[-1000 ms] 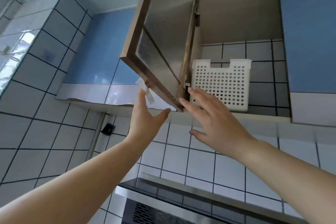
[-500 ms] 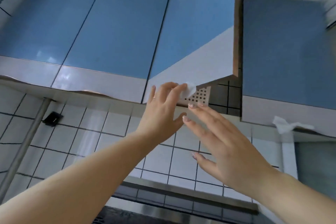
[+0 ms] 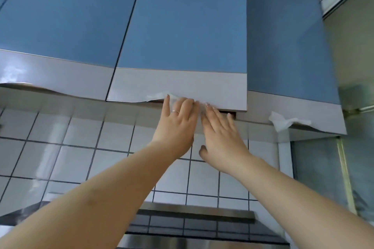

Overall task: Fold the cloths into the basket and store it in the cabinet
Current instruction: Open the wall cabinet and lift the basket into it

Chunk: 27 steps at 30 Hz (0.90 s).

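Head view, looking up at wall cabinets. Far left: blue cabinet door [image 3: 60, 16] with a grey lower band, its bottom edge wavy. Next: the middle cabinet door [image 3: 182, 26], blue over grey, nearly flush with its neighbours; a narrow dark gap shows under its lower right corner. A scrap of white paper [image 3: 156, 96] sticks out at this door's bottom edge. Left hand [image 3: 176, 125] raised to that edge, fingers extended and slightly bent, tips touching the grey band beside the paper; ring on one finger; nothing gripped. Right hand [image 3: 220, 135] just beside it, touching the left hand's side, fingers straight and spread, tips against the door's lower edge near the gap; nothing gripped. Basket and cloths not visible; the door covers the cabinet interior. Right: a further blue door [image 3: 283, 36] with a white paper wad [image 3: 283, 122] hanging at its bottom edge. Below: white tiled wall [image 3: 70, 151], range hood [image 3: 192, 228].
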{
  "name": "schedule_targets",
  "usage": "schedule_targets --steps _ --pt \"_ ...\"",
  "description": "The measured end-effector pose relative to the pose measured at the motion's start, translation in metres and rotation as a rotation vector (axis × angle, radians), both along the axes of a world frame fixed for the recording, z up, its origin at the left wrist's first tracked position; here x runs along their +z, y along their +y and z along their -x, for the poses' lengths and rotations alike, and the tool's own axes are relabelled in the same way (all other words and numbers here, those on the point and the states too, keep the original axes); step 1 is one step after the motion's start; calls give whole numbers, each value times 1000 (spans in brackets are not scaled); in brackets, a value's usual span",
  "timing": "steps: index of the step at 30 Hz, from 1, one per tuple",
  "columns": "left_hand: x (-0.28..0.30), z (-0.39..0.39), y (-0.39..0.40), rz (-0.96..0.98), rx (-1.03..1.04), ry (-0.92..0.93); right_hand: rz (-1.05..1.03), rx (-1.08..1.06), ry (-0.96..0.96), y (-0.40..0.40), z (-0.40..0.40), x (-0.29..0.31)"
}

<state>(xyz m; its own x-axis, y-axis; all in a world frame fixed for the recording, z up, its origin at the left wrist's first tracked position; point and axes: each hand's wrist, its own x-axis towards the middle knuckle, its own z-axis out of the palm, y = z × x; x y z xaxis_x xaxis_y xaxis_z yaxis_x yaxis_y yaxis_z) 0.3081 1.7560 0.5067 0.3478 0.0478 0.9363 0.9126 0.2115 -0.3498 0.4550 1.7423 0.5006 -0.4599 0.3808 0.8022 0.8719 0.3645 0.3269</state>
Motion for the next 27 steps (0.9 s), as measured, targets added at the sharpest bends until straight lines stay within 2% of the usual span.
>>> schedule_targets --steps 3,12,27 --pt "-1 1 14 -40 59 27 28 35 30 16 2 -1" --pt "-4 -1 39 7 251 5 73 127 60 54 5 -1" --pt "-5 2 55 -27 242 -8 16 174 104 79 7 -7"
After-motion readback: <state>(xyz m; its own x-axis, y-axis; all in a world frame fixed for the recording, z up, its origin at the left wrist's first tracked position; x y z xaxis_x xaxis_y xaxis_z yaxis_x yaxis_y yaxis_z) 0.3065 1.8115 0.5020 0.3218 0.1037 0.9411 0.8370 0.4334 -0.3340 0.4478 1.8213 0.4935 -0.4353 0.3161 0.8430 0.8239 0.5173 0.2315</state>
